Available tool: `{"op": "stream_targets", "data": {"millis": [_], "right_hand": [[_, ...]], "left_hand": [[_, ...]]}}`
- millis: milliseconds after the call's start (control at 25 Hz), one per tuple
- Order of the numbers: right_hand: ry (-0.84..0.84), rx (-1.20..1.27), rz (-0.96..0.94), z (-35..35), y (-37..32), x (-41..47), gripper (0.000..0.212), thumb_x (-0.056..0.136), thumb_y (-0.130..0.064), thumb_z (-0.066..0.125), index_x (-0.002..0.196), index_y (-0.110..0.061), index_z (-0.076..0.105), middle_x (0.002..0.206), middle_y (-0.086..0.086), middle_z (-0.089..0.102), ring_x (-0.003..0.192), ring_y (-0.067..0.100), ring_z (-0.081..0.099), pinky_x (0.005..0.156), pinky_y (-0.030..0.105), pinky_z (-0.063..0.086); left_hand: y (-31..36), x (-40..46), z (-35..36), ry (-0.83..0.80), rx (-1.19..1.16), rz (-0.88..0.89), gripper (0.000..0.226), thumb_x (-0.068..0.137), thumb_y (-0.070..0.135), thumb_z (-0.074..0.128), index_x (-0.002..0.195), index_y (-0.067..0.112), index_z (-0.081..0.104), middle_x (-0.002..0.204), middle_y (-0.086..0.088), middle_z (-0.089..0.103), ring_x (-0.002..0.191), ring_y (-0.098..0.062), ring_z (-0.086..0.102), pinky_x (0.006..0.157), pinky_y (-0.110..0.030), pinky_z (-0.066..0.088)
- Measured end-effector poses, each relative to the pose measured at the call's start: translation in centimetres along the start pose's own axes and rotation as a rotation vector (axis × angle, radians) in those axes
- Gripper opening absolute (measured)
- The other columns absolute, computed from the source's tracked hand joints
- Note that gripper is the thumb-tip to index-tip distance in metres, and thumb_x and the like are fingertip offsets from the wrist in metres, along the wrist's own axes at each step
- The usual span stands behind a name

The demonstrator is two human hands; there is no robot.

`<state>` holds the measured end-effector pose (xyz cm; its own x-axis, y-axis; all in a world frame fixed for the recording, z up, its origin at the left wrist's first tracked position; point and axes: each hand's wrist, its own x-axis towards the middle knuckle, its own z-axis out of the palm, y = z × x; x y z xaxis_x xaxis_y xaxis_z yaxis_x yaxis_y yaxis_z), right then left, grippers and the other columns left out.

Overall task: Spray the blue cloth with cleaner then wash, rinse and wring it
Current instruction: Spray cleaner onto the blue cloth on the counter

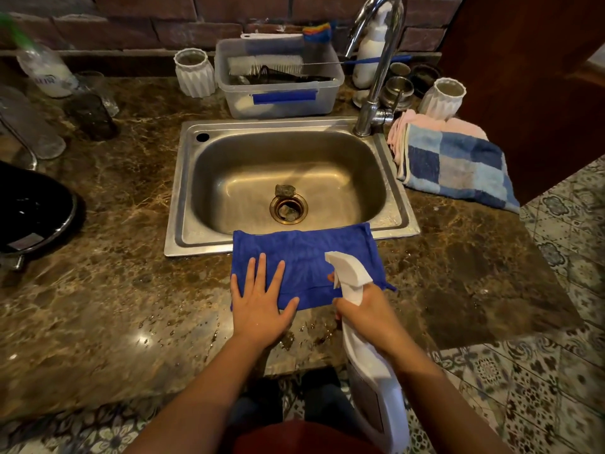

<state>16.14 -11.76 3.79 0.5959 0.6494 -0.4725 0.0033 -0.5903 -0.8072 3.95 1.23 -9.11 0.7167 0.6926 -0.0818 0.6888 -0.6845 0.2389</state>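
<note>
The blue cloth (pixel 306 257) lies flat on the marble counter, its far edge draped over the front rim of the steel sink (pixel 183 191). My left hand (pixel 260 301) rests palm down on the cloth's near left part, fingers spread. My right hand (pixel 366 311) grips the neck of a white spray bottle (pixel 348 273), whose nozzle points left over the cloth's right side. The bottle's body hangs down past the counter edge. The tap (pixel 376 70) curves over the sink at the back right, with no water running.
A checked blue towel (pixel 455 165) and a pink cloth lie right of the sink. A clear tub (pixel 278 93) with brushes stands behind it, flanked by two white ribbed cups. Glasses and a dark pan (pixel 32 211) occupy the left counter. Droplets dot the counter's front.
</note>
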Motion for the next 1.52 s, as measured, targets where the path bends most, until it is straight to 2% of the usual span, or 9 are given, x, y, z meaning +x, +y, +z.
{"op": "stream_targets", "data": {"millis": [120,280,440,720,800,880,1120,1360,1520], "right_hand": [[0.019,0.040,0.040,0.7,-0.2,1.3,0.028,0.080,-0.005,0.057,0.098,-0.026,0.058,0.102,-0.002,0.067,0.069,0.011,0.059,0.076,0.036,0.052],[0.065,0.035,0.064,1.2,-0.6,2.3,0.007,0.083,-0.020,0.061,0.089,-0.018,0.061,0.080,0.003,0.065,0.059,0.014,0.060,0.073,0.039,0.053],[0.101,-0.001,0.104,1.5,-0.7,2.8,0.018,0.084,-0.036,0.059,0.089,-0.018,0.059,0.067,0.004,0.064,0.067,0.013,0.061,0.075,0.034,0.048],[0.114,0.021,0.165,1.7,-1.0,3.1,0.021,0.086,-0.033,0.058,0.069,-0.024,0.049,0.062,0.003,0.061,0.064,0.015,0.059,0.079,0.037,0.048],[0.092,0.003,0.156,1.8,-0.9,3.2,0.018,0.085,-0.032,0.058,0.072,-0.020,0.054,0.065,0.005,0.062,0.061,0.013,0.059,0.076,0.036,0.049],[0.050,0.008,0.137,1.8,-0.8,3.3,0.018,0.084,-0.031,0.060,0.086,-0.013,0.061,0.072,0.007,0.065,0.059,0.014,0.061,0.070,0.033,0.050],[0.045,0.069,0.140,1.2,-0.1,3.3,0.024,0.084,-0.032,0.060,0.100,-0.014,0.060,0.077,0.005,0.066,0.058,0.013,0.062,0.063,0.026,0.049],[0.157,0.093,0.184,1.0,1.2,4.0,0.016,0.083,-0.029,0.061,0.072,-0.021,0.053,0.068,0.005,0.064,0.058,0.018,0.062,0.082,0.047,0.054],[0.075,0.032,0.160,0.6,1.5,4.0,0.026,0.081,-0.036,0.061,0.092,-0.012,0.062,0.075,0.009,0.071,0.062,0.017,0.064,0.083,0.045,0.054]], "left_hand": [[-0.3,-0.1,0.2,0.015,0.000,0.012,0.075,0.079,0.067,0.019,0.145,0.033,0.007,0.157,-0.005,-0.003,0.143,-0.024,-0.009,0.107,-0.043,-0.022],[-0.4,-0.2,0.3,0.039,0.001,0.020,0.074,0.080,0.066,0.021,0.145,0.032,0.008,0.156,-0.005,-0.001,0.143,-0.023,-0.007,0.109,-0.046,-0.018],[-0.6,-0.2,0.5,0.065,0.018,0.024,0.073,0.081,0.064,0.026,0.144,0.032,0.011,0.156,-0.007,0.007,0.142,-0.023,-0.005,0.108,-0.047,-0.014],[-0.6,-0.1,0.6,0.075,0.028,0.022,0.073,0.081,0.063,0.030,0.145,0.031,0.013,0.156,-0.008,0.011,0.141,-0.023,-0.003,0.108,-0.046,-0.014],[-0.6,-0.1,0.6,0.069,0.027,0.019,0.073,0.081,0.063,0.032,0.145,0.030,0.016,0.155,-0.009,0.014,0.141,-0.024,0.000,0.108,-0.047,-0.013],[-0.7,-0.1,0.6,0.067,0.032,0.018,0.073,0.081,0.063,0.032,0.145,0.031,0.015,0.155,-0.009,0.014,0.141,-0.024,0.000,0.108,-0.047,-0.013],[-0.7,-0.2,0.6,0.052,0.016,0.020,0.073,0.081,0.064,0.026,0.145,0.032,0.009,0.156,-0.007,0.007,0.143,-0.024,-0.004,0.109,-0.047,-0.014],[-0.6,-0.2,0.3,0.002,0.017,0.012,0.075,0.080,0.067,0.018,0.144,0.034,0.002,0.157,-0.004,-0.004,0.144,-0.024,-0.009,0.109,-0.049,-0.014],[-0.5,-0.2,0.0,-0.023,0.003,0.006,0.075,0.078,0.068,0.014,0.144,0.035,0.000,0.156,-0.003,-0.008,0.143,-0.023,-0.013,0.108,-0.048,-0.017]]}}
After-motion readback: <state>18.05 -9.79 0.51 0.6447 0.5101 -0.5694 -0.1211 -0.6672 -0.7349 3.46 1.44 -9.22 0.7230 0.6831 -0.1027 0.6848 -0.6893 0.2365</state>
